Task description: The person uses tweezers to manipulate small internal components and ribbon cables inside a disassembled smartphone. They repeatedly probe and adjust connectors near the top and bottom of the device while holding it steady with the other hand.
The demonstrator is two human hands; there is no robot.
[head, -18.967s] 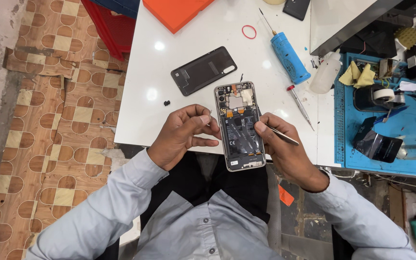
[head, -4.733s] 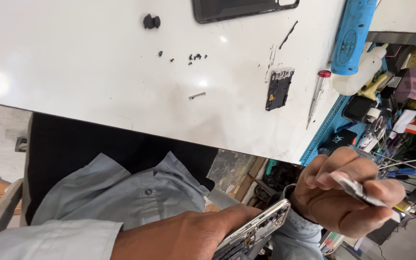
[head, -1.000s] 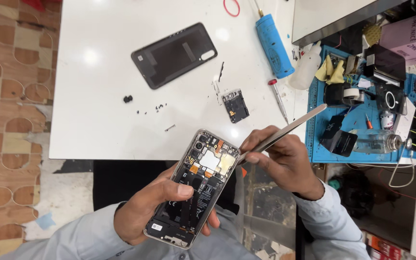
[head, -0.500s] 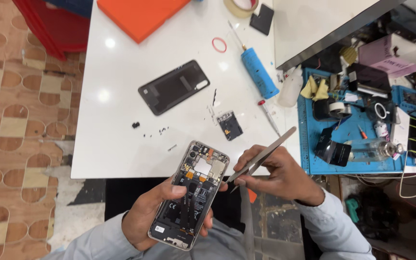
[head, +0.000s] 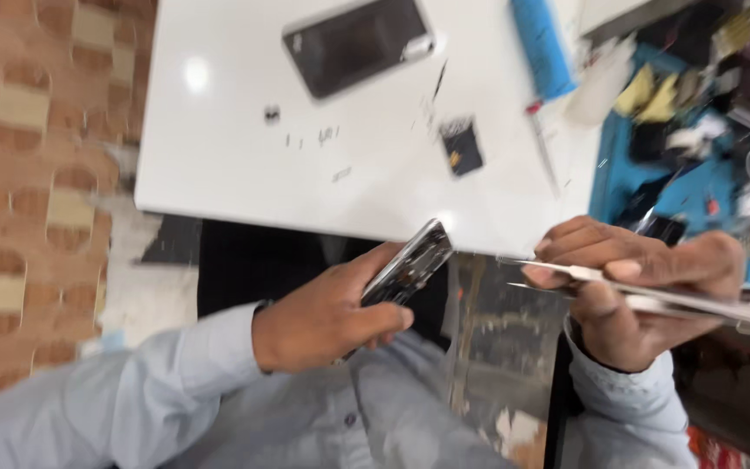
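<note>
- The opened phone (head: 410, 265) is being gripped in the left hand (head: 327, 317), fingers wrapped around its edge, and held tilted below the near edge of the white table (head: 219, 165), above the lap.
- Metal tweezers (head: 618, 287) are being pinched in the right hand (head: 644, 278), fingers closed tight on the shaft, tips pointing toward the phone but clearly apart from it.
- The frame is being blurred by motion, so the phone's inner parts cannot be made out.
- In judgement, the phone is best being steadied firmly while the tips are being guided in slowly.
- A dark back cover (head: 358, 43) and a small black part (head: 462, 148) are being left lying on the table.
</note>
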